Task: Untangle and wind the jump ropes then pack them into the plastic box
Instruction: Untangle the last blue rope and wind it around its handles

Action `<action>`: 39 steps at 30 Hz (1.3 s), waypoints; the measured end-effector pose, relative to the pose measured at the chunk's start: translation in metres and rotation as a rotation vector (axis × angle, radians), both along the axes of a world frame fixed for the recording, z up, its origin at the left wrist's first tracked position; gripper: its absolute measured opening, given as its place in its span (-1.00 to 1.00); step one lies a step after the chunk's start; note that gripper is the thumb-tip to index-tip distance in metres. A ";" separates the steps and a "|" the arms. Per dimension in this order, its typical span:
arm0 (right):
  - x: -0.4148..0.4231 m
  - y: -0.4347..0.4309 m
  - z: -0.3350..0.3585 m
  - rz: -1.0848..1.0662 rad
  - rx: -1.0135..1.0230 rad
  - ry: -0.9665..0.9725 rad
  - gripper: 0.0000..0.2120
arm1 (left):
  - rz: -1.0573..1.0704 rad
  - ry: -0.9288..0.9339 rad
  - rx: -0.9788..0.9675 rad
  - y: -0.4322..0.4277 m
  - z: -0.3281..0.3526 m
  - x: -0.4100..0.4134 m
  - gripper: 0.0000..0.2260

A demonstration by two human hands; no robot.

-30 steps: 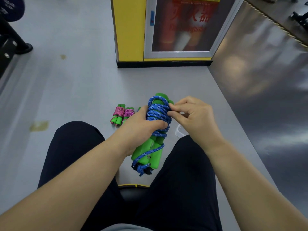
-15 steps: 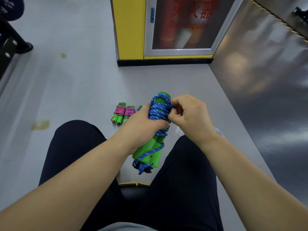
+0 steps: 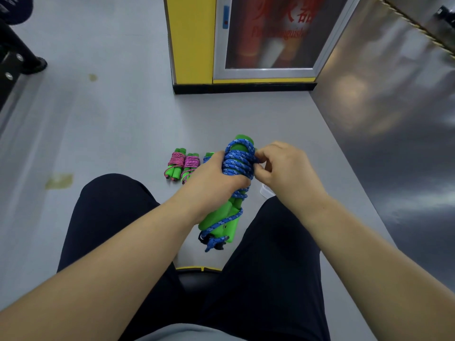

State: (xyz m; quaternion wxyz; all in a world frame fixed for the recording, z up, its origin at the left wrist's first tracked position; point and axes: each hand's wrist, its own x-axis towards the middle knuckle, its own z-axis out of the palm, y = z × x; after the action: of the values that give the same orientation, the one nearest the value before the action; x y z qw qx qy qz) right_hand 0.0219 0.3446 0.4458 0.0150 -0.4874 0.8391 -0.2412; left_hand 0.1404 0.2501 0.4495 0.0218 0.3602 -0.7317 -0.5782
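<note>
The grey floor (image 3: 110, 124) runs far to a yellow pillar (image 3: 192, 40) and a glazed cabinet (image 3: 268, 35) with red lettering on the pane. A shiny metal wall (image 3: 384, 114) closes the right side. Black equipment (image 3: 14, 57) stands at the far left, and a yellowish stain (image 3: 59, 180) marks the floor nearer on that side.

The person sits with both knees in dark trousers (image 3: 110, 217) at the near edge of the view. Both bare forearms reach out over them.

Between the knees and above the floor is the blue jump rope (image 3: 236, 163). It is wound in thick coils round the far part of its paired green handles (image 3: 221, 217). The handles tilt with their near ends low, and a few loose turns and a knot of blue cord hang there.

The left grip (image 3: 211, 178) is closed round the bundle from the left, its fingers curled over the coils. The right grip (image 3: 283, 171) comes in from the right. Its curled fingertips (image 3: 258, 166) pinch into the blue coils on that side, though I cannot tell which strand they have.

On the floor just left of the left grip lie two pink jump ropes (image 3: 182, 163). They are side by side, each wound round green handles. A bit of another green and blue bundle (image 3: 208, 155) shows beyond the left knuckles.

Under the right wrist, a corner of the clear plastic box (image 3: 264, 191) sits on the floor. The rest of it is hidden by the arm and the right leg.
</note>
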 end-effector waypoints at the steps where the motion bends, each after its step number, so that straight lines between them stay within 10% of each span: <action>1: -0.001 -0.001 0.002 -0.003 0.038 0.006 -0.91 | -0.001 0.001 -0.010 0.000 0.000 0.000 -0.68; 10: 0.002 -0.006 0.006 -0.151 -0.280 -0.238 -0.92 | -0.007 0.045 -0.035 -0.001 0.015 -0.005 -0.70; 20: -0.021 0.005 0.019 0.009 -0.061 -0.662 -0.72 | -0.118 0.026 0.045 -0.006 0.012 0.000 -0.64; 27: -0.019 0.000 0.020 0.159 0.064 -0.088 -0.93 | -0.076 0.021 -0.013 -0.006 0.011 0.001 -0.66; 39: -0.012 -0.007 0.019 0.016 -0.010 -0.161 -0.89 | -0.069 0.074 0.025 -0.012 0.019 0.000 -0.67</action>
State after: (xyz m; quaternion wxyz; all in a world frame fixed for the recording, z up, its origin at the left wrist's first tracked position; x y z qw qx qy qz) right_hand 0.0098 0.3376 0.4643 0.0820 -0.4731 0.8301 -0.2835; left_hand 0.1407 0.2378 0.4686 0.0244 0.3134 -0.7350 -0.6008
